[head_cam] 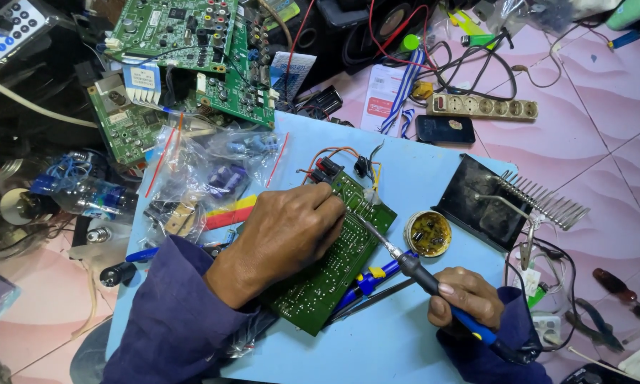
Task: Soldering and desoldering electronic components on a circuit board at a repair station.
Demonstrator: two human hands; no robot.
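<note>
We look down at a light blue desk point(419, 185) crowded with electronics parts. Our left hand point(291, 227), in a dark blue sleeve, lies palm down on a green circuit board point(327, 277), fingers curled together and pressing it against the desk. The board sits tilted near the desk's middle, with red, orange and black wires point(334, 160) at its far end. Our right hand point(466, 295) is wrapped tight around the blue and black handle of a soldering iron point(405, 263), whose metal tip reaches the board's edge just beside the left fingers. A blue and yellow screwdriver point(366, 281) lies partly under the board. Just beyond the iron sits a small round tin of flux point(427, 233), and beside it a black soldering stand point(480, 199) with a metal heat sink point(544, 199). Clear bags of small parts point(213, 167) lie left of the board. On the pink floor point(604, 114) beyond rest a power strip point(483, 107) and a phone point(444, 129).
</note>
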